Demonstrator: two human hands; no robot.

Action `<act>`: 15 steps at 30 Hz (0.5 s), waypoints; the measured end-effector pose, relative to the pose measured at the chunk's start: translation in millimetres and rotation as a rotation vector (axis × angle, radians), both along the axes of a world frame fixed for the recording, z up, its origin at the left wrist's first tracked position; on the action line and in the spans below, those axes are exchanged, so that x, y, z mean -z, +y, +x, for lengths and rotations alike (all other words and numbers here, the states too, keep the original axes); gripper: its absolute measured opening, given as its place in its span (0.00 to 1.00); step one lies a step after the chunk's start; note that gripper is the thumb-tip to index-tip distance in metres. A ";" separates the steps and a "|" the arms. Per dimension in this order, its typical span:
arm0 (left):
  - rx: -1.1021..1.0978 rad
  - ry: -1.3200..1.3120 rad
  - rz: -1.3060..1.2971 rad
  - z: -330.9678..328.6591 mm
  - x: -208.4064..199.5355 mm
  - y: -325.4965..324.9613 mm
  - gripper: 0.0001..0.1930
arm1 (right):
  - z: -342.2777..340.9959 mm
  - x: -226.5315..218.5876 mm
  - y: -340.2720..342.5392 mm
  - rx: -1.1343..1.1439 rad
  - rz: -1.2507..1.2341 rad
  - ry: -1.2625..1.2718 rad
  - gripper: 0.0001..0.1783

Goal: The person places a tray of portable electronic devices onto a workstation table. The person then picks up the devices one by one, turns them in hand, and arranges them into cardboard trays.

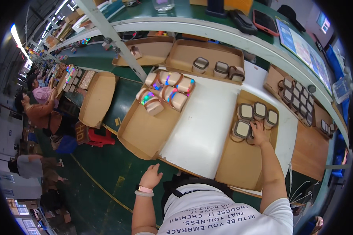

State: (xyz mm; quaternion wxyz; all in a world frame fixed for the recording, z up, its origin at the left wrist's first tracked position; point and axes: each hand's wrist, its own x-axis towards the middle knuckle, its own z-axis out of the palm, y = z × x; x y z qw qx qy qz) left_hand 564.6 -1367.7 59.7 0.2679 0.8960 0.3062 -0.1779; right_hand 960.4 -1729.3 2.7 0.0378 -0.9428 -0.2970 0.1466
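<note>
My right hand (259,134) reaches into a shallow cardboard tray (239,168) on the right. Its fingers are closed around one of several small containers there, largely covered by the hand. Next to it stands a container (242,128) with a cream top, a dark see-through rim and a brown strap. Others of the kind, such as one upright container (245,111), stand just beyond. My left hand (151,176) hangs off the table's near edge, empty, with fingers apart and slightly bent. A band and a ring-shaped bracelet circle that wrist.
A second cardboard tray (141,131) on the left holds several cream containers (172,97) with shiny rainbow bands, lying down. Behind, a wide tray (208,53) holds three dark-rimmed containers. A metal shelf rail (208,25) crosses overhead. People sit at benches on the far left.
</note>
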 end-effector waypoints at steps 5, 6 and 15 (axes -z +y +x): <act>0.072 -0.196 -0.068 34.8 11.6 27.3 0.30 | -10.2 37.0 -13.1 0.099 0.186 -0.315 0.47; 0.028 -0.223 -0.157 44.2 19.0 33.5 0.31 | -21.5 32.0 -8.8 0.135 0.262 -0.336 0.46; -0.141 -0.451 -0.211 218.3 86.7 133.3 0.38 | -108.4 46.0 -61.2 0.608 0.143 -0.038 0.43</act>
